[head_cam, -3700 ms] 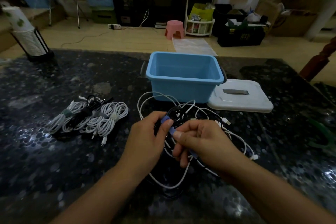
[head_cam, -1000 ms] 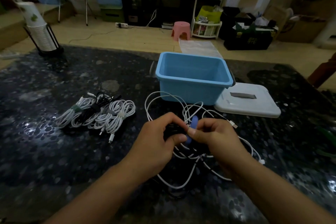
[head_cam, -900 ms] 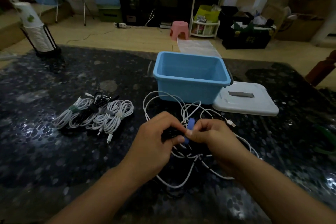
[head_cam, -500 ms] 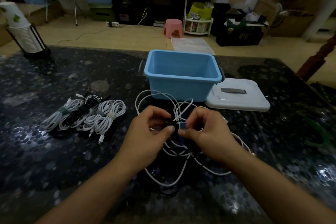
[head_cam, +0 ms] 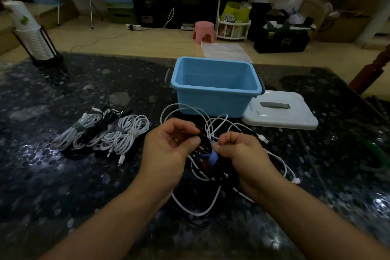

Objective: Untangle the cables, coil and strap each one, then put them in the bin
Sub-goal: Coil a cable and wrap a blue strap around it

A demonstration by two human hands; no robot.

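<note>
Here, in the head view, the dark table point(head_cam: 63, 175) fills the frame from its far edge in the upper part to the bottom, with bare surface at lower left. The blue bin point(head_cam: 215, 99) stands at upper centre, touching the white lid point(head_cam: 280, 116) on its right. Strapped coils point(head_cam: 105, 133) lie at centre left. The loose cables point(head_cam: 196, 211) spread at the centre. The left hand point(head_cam: 166, 152) pinches a black cable point(head_cam: 203, 143) with curled fingers. The right hand point(head_cam: 242, 154) pinches a blue strap point(head_cam: 212, 158), which lies between both thumbs.
</note>
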